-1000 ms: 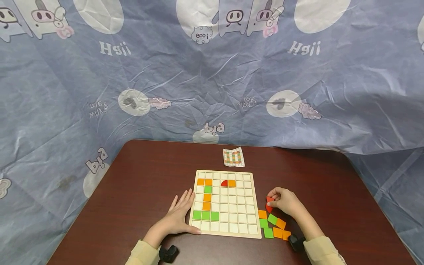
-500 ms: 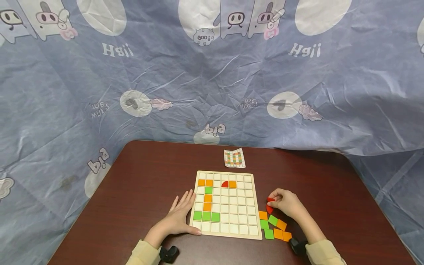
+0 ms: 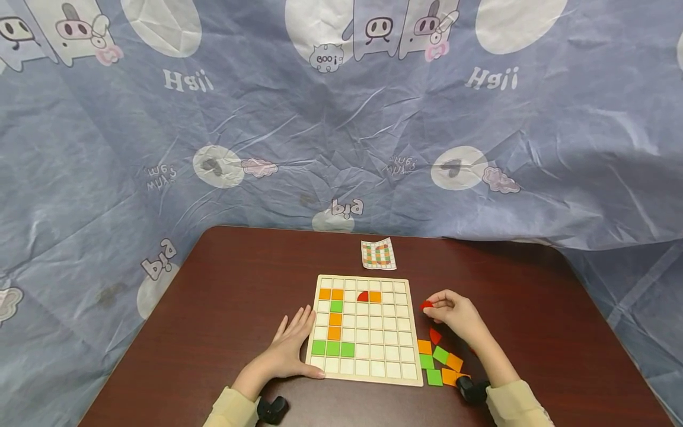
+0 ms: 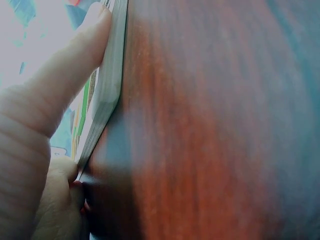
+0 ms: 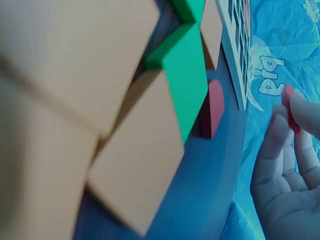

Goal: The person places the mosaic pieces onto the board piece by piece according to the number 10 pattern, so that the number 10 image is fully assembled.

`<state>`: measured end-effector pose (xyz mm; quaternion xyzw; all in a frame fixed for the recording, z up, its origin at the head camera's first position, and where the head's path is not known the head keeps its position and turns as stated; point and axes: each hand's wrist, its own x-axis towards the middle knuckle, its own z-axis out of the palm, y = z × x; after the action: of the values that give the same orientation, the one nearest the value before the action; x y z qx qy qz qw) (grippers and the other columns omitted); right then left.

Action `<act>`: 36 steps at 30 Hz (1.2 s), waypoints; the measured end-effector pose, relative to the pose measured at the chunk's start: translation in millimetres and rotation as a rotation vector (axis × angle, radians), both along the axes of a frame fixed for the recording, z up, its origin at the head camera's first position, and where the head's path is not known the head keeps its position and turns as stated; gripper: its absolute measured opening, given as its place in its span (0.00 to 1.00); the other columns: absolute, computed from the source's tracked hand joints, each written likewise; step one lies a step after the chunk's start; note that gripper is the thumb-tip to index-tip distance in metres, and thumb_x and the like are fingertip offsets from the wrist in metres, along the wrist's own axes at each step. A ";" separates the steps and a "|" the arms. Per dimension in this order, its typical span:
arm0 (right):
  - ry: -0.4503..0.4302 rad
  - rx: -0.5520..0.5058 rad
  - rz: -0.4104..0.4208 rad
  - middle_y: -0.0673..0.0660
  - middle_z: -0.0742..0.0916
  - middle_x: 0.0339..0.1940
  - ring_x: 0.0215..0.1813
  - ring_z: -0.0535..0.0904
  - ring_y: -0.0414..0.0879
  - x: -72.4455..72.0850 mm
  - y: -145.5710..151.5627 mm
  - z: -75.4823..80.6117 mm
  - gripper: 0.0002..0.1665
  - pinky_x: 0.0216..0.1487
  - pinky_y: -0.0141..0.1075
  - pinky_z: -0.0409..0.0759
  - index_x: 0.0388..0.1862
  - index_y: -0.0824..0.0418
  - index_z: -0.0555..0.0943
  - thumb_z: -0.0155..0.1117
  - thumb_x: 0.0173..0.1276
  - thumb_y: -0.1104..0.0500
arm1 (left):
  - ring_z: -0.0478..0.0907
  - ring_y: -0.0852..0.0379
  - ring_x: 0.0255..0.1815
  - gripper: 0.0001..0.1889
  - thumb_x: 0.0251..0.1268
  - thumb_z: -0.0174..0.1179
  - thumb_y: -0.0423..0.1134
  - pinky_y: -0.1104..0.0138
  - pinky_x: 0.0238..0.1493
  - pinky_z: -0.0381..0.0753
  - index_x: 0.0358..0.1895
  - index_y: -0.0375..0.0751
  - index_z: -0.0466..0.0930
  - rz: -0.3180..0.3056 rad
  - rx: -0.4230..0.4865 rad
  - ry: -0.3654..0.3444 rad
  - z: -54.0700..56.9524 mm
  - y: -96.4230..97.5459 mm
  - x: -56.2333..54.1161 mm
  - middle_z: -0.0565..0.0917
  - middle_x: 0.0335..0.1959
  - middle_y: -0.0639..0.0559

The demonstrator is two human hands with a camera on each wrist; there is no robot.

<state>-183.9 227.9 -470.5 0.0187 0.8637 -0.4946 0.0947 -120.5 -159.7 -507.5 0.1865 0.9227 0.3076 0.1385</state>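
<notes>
My right hand (image 3: 453, 311) pinches a red quarter-circle tile (image 3: 426, 305) between thumb and fingers, just right of the board; the right wrist view shows this red tile (image 5: 290, 107) on edge in the grip. The cream grid board (image 3: 376, 338) carries several orange and green square tiles, plus one red quarter-circle (image 3: 363, 296) beside an orange square (image 3: 375, 297). With fingers spread, my left hand (image 3: 285, 353) rests against the board's left edge, its thumb at the near corner. In the left wrist view the thumb (image 4: 70, 70) lies along the board's side.
Right of the board lie loose orange and green squares (image 3: 440, 354) and another red tile (image 3: 435, 336). A scrap of red peeks out by the right forearm, mostly hidden. Behind the board is a printed pattern card (image 3: 378, 255). A patterned cloth (image 3: 299, 118) hangs behind the table (image 3: 256, 267).
My right hand has lifted up and slightly left, away from the loose tiles, carrying one red tile; another red tile stays on the table. The left hand has kept its place.
</notes>
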 end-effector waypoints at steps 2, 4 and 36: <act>0.005 -0.005 -0.007 0.56 0.87 0.39 0.37 0.83 0.46 -1.1 -2.8 0.5 0.18 0.40 0.33 0.84 0.48 0.66 0.79 0.71 0.64 0.57 | 0.37 0.43 0.83 0.68 0.40 0.75 0.65 0.41 0.77 0.32 0.80 0.38 0.42 0.000 -0.002 0.002 -0.7 0.0 0.0 0.40 0.82 0.41; 0.004 -0.022 -0.023 0.55 0.88 0.39 0.38 0.83 0.47 -2.4 -6.2 1.0 0.18 0.41 0.34 0.83 0.48 0.65 0.79 0.71 0.64 0.56 | 0.37 0.44 0.83 0.68 0.40 0.75 0.65 0.41 0.77 0.32 0.80 0.39 0.42 0.001 -0.006 0.004 -1.3 0.0 0.0 0.40 0.82 0.41; 0.054 0.100 -0.031 0.56 0.88 0.36 0.36 0.82 0.44 -34.6 -68.5 -8.2 0.11 0.35 0.33 0.79 0.44 0.62 0.83 0.69 0.65 0.59 | 0.37 0.43 0.83 0.68 0.40 0.75 0.65 0.41 0.77 0.31 0.80 0.37 0.42 0.000 0.010 -0.003 1.4 -0.5 0.6 0.40 0.82 0.41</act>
<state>-218.5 159.3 -478.7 0.0234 0.8892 -0.4527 0.0625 -119.9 -160.1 -506.1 0.1866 0.9210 0.3125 0.1388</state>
